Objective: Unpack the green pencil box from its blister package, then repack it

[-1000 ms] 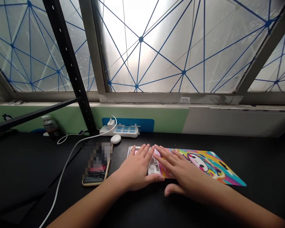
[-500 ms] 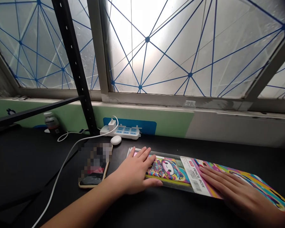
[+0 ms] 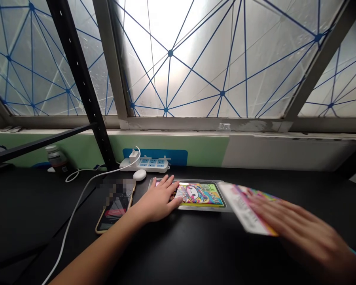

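Note:
My left hand (image 3: 157, 202) lies spread and flat on the left end of a colourful pencil box (image 3: 200, 194), pressing it against the table. The box has a cartoon figure on it and sits in a clear plastic tray (image 3: 228, 207). My right hand (image 3: 302, 229), smeared by motion, grips a bright printed cardboard sleeve (image 3: 243, 209) with a white label. Its fingers lie across the top, while the thumb is hidden. The sleeve's left edge is beside the tray's right end, and the sleeve looks tilted.
A phone (image 3: 118, 209) lies left of the tray, near a small white rounded case (image 3: 139, 175). A white power strip (image 3: 148, 164) stands against the wall, with a white cable (image 3: 77, 209) trailing to the front. At the left are a black shelf post (image 3: 80, 79) and a bottle (image 3: 57, 158).
The cardboard sleeve has slid right, off the tray's end, with my right hand. More of the pencil box and tray shows. My left hand stays on the box; the view has shifted slightly.

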`<state>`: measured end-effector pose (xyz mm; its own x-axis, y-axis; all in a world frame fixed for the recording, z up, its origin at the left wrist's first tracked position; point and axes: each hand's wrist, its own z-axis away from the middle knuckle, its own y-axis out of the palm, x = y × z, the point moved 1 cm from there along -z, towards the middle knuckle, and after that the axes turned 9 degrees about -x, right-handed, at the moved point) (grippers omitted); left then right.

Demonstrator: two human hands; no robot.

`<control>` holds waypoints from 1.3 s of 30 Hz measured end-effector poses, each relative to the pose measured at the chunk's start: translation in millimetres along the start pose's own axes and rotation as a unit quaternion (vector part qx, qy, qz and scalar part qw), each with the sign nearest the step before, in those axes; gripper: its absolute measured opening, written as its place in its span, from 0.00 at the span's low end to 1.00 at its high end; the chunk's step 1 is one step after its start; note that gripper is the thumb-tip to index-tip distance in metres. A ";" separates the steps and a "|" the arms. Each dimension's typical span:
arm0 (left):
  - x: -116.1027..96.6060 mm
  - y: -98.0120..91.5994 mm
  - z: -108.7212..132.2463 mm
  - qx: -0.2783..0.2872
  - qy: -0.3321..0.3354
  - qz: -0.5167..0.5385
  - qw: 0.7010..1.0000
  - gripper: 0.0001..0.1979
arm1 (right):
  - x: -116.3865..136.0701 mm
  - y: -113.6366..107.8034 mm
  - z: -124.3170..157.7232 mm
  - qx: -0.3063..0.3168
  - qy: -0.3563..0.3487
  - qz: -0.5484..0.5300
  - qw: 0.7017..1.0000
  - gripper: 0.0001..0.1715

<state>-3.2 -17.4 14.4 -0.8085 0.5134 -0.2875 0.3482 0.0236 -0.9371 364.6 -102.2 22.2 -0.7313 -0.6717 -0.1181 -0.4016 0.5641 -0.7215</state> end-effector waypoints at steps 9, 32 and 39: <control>-7.5 17.8 -1.7 -0.068 0.015 0.002 0.998 0.24 | 145.4 86.0 -59.0 0.133 -0.164 -0.085 0.974 0.32; -3.2 16.6 -2.1 -0.057 0.064 -0.044 0.995 0.23 | 109.9 103.8 -98.7 0.078 -0.204 -0.176 0.960 0.18; -6.4 10.9 0.5 -0.071 0.079 -0.090 0.990 0.22 | 8.9 96.5 -101.8 0.128 0.026 -0.063 0.989 0.19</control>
<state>5.5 -20.9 5.9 -0.7831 0.6175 -0.0738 0.2785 0.2420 -0.9295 263.2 -4.8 21.0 -0.7139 -0.7001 0.0139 -0.3439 0.3333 -0.8779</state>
